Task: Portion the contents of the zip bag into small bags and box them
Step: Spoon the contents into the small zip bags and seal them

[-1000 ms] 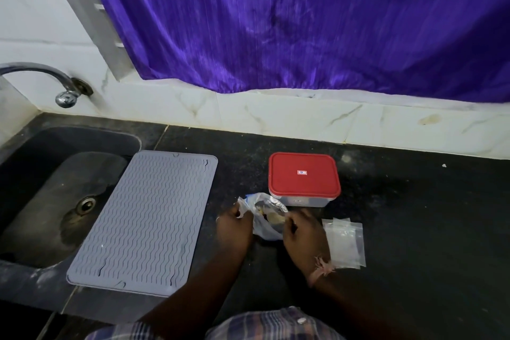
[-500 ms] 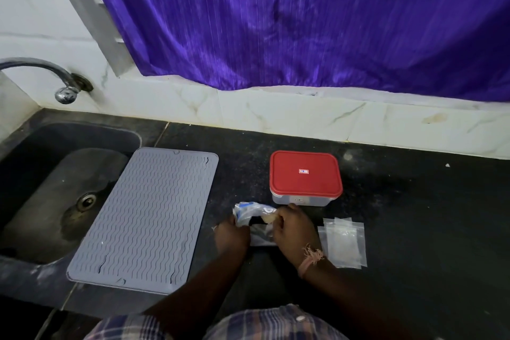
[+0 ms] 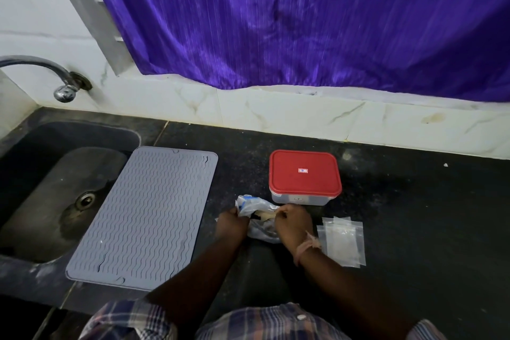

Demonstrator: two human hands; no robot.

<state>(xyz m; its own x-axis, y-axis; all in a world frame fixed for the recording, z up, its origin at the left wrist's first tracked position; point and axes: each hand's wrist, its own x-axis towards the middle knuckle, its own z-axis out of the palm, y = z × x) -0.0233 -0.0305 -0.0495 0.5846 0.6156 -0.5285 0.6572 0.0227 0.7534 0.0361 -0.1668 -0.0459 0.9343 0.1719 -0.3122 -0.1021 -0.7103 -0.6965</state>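
Observation:
A clear zip bag [image 3: 256, 211] with pale contents lies on the black counter [image 3: 414, 215], just in front of a clear box with a red lid [image 3: 305, 175]. My left hand [image 3: 231, 225] grips the bag's left side and my right hand [image 3: 292, 223] pinches its top right edge. Several small empty clear bags [image 3: 342, 241] lie flat in a pile right of my right wrist. The bag's lower part is hidden behind my hands.
A grey ribbed mat [image 3: 143, 215] lies left of my hands, overhanging the dark sink [image 3: 55, 174]. A metal tap [image 3: 52, 74] juts from the wall above the sink. A purple curtain [image 3: 303, 22] hangs above the white tiled backsplash.
Both hands stay on the zip bag; its top has been pulled apart again after being bunched half a second ago. The camera shifted slightly.

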